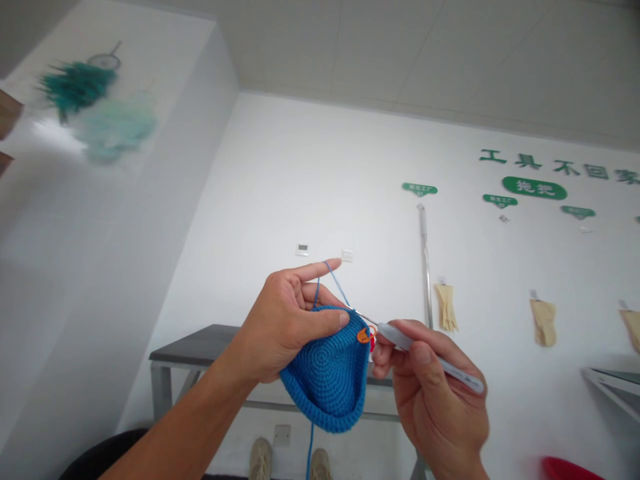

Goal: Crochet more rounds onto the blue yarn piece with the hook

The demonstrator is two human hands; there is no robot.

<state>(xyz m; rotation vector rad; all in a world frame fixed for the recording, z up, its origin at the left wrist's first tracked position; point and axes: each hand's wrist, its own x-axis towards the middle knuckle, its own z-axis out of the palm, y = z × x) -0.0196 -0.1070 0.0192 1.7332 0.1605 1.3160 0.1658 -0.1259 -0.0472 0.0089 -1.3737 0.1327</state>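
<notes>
My left hand (285,323) pinches the top edge of a round blue crocheted piece (327,377), thumb on its front. Its index finger is stretched out with the blue yarn (334,280) looped over it. My right hand (425,387) grips a crochet hook with a pale grey handle (430,357); its metal tip reaches the rim of the blue piece. An orange stitch marker (365,335) hangs at that rim. A strand of yarn trails down below the piece.
A grey table (200,350) stands against the white wall behind my hands. Gloves (447,307) and a metal pole (425,267) hang on the wall under green signs. Two shoes (260,459) show near the floor. A red object (570,469) sits bottom right.
</notes>
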